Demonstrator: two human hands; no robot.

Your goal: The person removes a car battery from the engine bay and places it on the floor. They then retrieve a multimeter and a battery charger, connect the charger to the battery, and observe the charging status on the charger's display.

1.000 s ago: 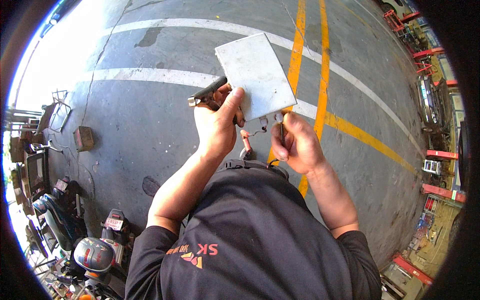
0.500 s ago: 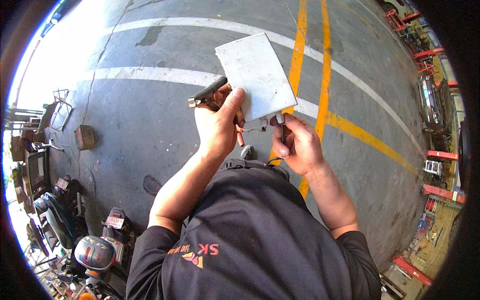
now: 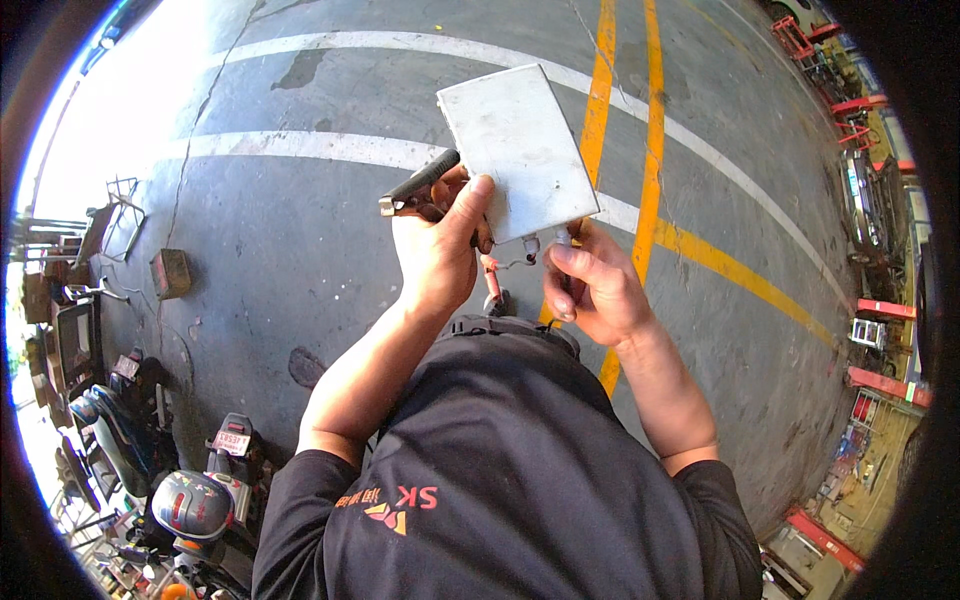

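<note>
My left hand [image 3: 440, 240] is closed round the edge of a flat silver-white metal box [image 3: 520, 145], its thumb on the upper face. The same hand also holds a spring clamp [image 3: 418, 187] with a dark grip, which sticks out to the left. A short wire with a red-orange sleeved end [image 3: 491, 280] hangs below the box. On the box's lower edge is a small pale fitting [image 3: 531, 246]. My right hand [image 3: 600, 285] has its fingers curled at a second pale connector [image 3: 563, 237] by the box's lower right corner; the fingers partly hide it.
Grey floor with white lines [image 3: 310, 147] and yellow lines [image 3: 650, 130] lies beneath. A small worn box [image 3: 170, 274] stands at left. Parked scooters and a grey helmet [image 3: 192, 504] are at lower left. Red-framed racks [image 3: 885, 310] line the right side.
The box has shifted slightly to the right in my left hand. My right thumb has moved up toward the connector, and the red-orange wire end has swung slightly right.
</note>
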